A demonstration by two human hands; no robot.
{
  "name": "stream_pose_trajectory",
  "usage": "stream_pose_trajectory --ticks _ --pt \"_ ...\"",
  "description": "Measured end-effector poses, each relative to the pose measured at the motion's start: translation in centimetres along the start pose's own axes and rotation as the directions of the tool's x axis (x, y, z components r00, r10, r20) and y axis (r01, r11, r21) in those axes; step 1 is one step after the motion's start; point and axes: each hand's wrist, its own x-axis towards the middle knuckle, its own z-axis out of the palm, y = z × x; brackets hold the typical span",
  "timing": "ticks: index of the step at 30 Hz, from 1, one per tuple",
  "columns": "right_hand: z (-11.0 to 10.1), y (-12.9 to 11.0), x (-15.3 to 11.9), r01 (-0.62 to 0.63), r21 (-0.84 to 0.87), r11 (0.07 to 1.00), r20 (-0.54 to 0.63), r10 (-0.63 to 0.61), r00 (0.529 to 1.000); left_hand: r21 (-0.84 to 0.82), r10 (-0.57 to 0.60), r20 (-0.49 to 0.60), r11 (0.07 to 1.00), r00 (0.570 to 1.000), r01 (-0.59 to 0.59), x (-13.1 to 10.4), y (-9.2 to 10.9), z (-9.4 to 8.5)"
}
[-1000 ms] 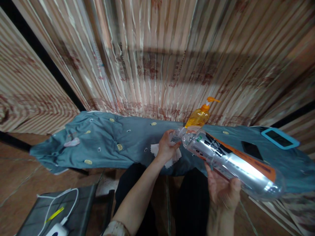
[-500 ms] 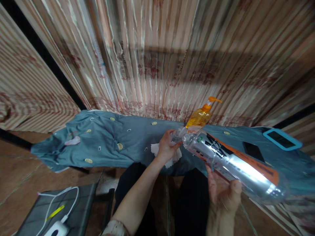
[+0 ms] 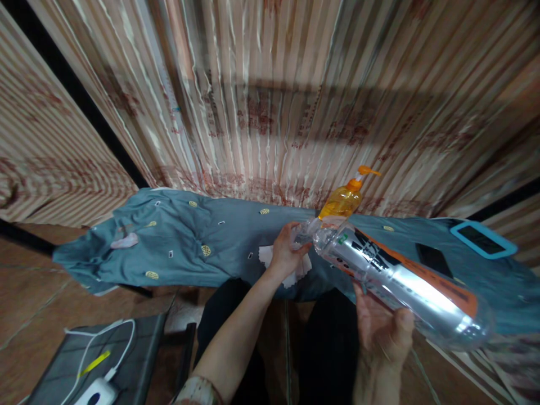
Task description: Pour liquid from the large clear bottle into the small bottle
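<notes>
Head view: one large clear plastic bottle with an orange-and-black label lies tilted across the blue-grey patterned cloth, neck pointing left. One orange pump bottle stands just behind that neck. One white tissue lies on the cloth under the left hand, whose fingers close round the bottle's mouth. Right hand cups the bottle's body from below, fingers half-curled. Two dark flat devices rest right of the bottle.
</notes>
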Motion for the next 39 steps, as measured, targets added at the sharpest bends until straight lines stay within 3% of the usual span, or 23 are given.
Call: stream_pose_trajectory --ticks 39 --pt "0.48 0.00 -0.04 0.050 0.029 0.998 0.044 -0.051 0.998 0.004 0.000 0.000 1.000 1.000 0.000 0.04 0.00 -0.01"
